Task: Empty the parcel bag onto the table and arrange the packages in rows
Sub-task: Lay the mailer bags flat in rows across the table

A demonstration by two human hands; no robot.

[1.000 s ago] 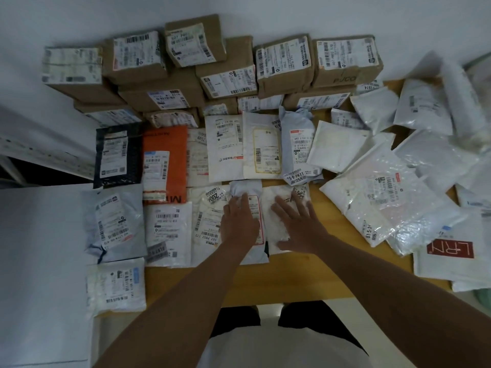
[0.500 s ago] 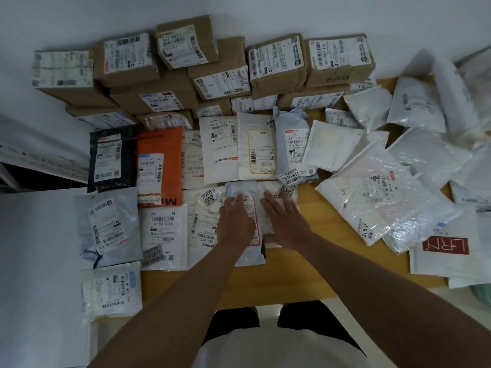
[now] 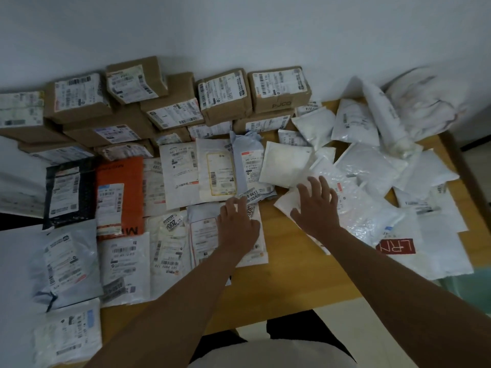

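Item: wooden table [image 3: 287,296], head view, bearing parcels in 2 sorted zones and 1 loose heap. At 11 to 12 o'clock we list the brown cardboard boxes [image 3: 223,95], stacked 2 high against the white wall [image 3: 239,27], labels up. Just nearer than these we list a row of flat mailers: black mailer [image 3: 67,191] at 9 o'clock, orange mailer [image 3: 119,192] touching its right edge, then white and grey envelopes running toward centre, ending in a grey-blue mailer [image 3: 248,160]. Nearer again, a second row: grey mailer [image 3: 66,258] at 8 o'clock, white labelled mailers to its right, and 1 white mailer [image 3: 67,333] alone at 7 o'clock by the table's near edge. We record our left hand [image 3: 236,224] at centre, palm down and fingers laid nearly straight, pressing on the last white parcel [image 3: 252,251] of the second row; it grips nothing. Our right hand [image 3: 316,205] lies at 1 o'clock from the left, well spread, fingers straight, resting on a clear plastic-wrapped parcel [image 3: 356,205] at the heap's near-left corner; it holds nothing. The unsorted heap [image 3: 372,166] fills 1 to 3 o'clock: white poly bags overlapping at odd angles, 1 white padded envelope [image 3: 285,166] tilted against the grey-blue mailer, and 1 large white bag with a red printed panel [image 3: 396,245] at 3 o'clock. A crumpled white sack [image 3: 422,102] lies at 2 o'clock against the wall; we cannot tell if it is the parcel bag.
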